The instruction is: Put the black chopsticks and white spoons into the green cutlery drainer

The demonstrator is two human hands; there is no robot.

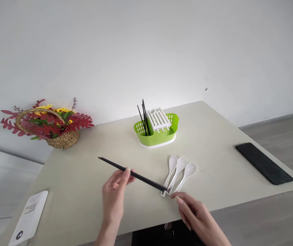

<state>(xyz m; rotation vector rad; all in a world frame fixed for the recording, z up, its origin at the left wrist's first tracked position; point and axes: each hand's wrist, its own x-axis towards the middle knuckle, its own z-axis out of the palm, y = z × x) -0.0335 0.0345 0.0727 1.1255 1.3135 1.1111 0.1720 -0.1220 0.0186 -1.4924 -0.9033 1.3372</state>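
Head view: black chopsticks [148, 181] in left hand [114, 196], spoon labels [169, 189] unreadably small.

"How are the black chopsticks [147, 180] held?"

"Side by side, pinched near the middle by the left hand [114, 192], narrower ends left of the grip, thicker ends right."

"And the white spoons [181, 164]?"

"Three, fanned out right of the grip, hollows up, their handles converging near the thicker ends."
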